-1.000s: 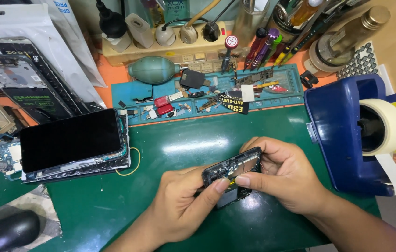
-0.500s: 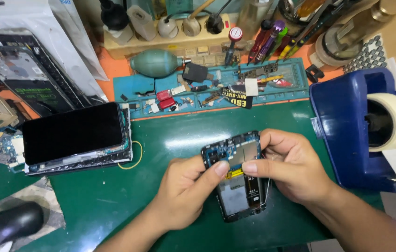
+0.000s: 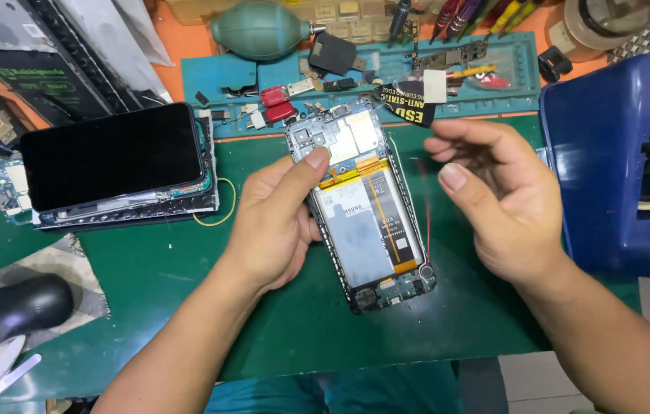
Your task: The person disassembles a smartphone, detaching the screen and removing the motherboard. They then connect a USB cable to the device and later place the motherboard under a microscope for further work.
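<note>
Surface: green cutting mat [image 3: 187, 284] on a cluttered repair bench.
Opened phone [image 3: 361, 201]: back cover off, battery and circuit board exposed, lying face down at mat centre.
Left hand [image 3: 275, 222]: grip closed on the phone's left edge, thumb pressing the upper board.
Right hand [image 3: 493, 203]: grip loosely open, empty, just right of the phone.
Second phone [image 3: 114, 157]: dark screen up, far left.
Blue tape dispenser [image 3: 616, 153]: right edge.
Air blower [image 3: 260, 29]: top.

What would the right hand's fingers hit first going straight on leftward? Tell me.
Probably the left hand's thumb over the opened phone; the right hand points that way, though height above the phone is unclear.
</note>
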